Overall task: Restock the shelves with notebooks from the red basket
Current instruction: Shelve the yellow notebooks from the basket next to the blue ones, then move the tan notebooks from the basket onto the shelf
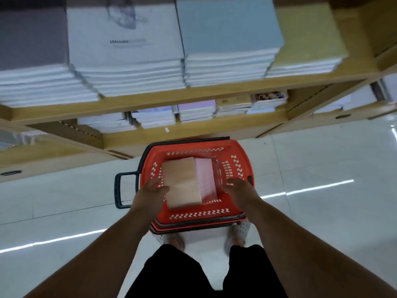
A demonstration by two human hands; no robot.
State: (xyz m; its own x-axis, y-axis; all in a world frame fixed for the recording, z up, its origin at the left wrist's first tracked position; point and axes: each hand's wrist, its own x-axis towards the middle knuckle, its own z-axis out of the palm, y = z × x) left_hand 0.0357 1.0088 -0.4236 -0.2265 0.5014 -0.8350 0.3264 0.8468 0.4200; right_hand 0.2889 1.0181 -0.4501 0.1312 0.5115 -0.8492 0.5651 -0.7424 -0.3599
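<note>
far left on the wooden shelf (150, 103) there's a grey stack (32, 39) of notebooks, then a white stack (124, 39) with some blurry print on the cover. below that, down on the floor, a black handle (126, 174) sticks out from the left side of the red basket (187, 148).

the left hand (153, 189) is reaching into the basket, fingers stretched out and a bit spread, tips right at the left edge of the tan notebook (182, 181). it's motion-blurred so i can't tell if it's actually touching.

the tan notebook lies flat in the middle of the basket, on top of whatever is under it. just beside it on the right is a pink notebook stack (206, 179). above the basket, a lower shelf holds small mixed notebooks (195, 110).

further right on the top shelf is a blue-grey stack (229, 26). the right hand (237, 188) is over the basket's right side, fingers straight and pointing in toward the pink stack, holding nothing.

last on the shelf is a yellow stack (309, 33). glossy white floor (322, 168) all around.
</note>
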